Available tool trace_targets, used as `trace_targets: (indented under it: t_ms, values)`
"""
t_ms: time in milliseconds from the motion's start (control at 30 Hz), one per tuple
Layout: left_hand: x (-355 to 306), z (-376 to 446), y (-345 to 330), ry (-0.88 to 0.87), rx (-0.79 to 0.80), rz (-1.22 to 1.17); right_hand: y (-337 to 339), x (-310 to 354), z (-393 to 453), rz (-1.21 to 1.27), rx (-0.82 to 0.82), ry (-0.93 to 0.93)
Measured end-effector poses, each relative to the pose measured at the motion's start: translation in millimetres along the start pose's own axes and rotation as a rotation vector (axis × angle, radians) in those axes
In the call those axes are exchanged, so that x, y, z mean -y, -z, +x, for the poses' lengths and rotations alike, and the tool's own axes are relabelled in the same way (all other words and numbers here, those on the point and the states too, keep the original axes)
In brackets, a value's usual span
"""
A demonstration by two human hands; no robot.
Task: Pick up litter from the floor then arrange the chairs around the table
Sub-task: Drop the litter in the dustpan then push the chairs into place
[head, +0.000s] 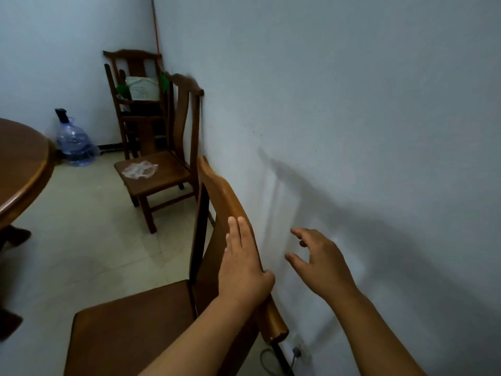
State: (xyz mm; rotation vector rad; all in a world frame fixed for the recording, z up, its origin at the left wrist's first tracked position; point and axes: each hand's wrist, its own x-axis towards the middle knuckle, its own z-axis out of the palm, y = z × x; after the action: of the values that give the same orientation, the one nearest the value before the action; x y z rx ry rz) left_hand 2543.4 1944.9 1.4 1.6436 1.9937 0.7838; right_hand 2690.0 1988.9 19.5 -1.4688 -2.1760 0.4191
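A brown wooden chair [130,321] stands close in front of me, its back against the white wall. My left hand [242,264] rests on the curved top rail of its back, fingers straight along the wood and thumb behind the rail. My right hand [317,264] hovers open between the rail and the wall, holding nothing. A second wooden chair [173,147] stands farther along the wall with a crumpled clear plastic wrapper [139,169] on its seat. The round wooden table [19,169] shows at the left edge.
In the far corner, stacked chairs [135,104] hold a white basket [142,89]. A large blue water bottle [71,139] stands on the pale tiled floor [89,240]. A wall socket with a plugged cable [298,351] sits low behind the near chair. A red pole [156,28] leans in the corner.
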Motion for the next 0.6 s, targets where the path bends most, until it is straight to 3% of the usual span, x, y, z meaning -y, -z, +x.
trace_targets:
  t_ms: [233, 467, 600]
  values:
    - [-1.5, -8.7, -1.6, 0.071, 0.035, -0.018, -23.6, 0.8, 43.8, 0.071, 0.184, 0.215]
    - [5.3, -70.0, 35.4, 0.212, 0.177, -0.086, -45.3, 15.6, 64.6, 0.171, 0.425, 0.457]
    - [8.4, -115.8, 52.8, 0.342, 0.148, -0.105, -56.5, 35.7, 62.3, 0.209, 0.514, 0.594]
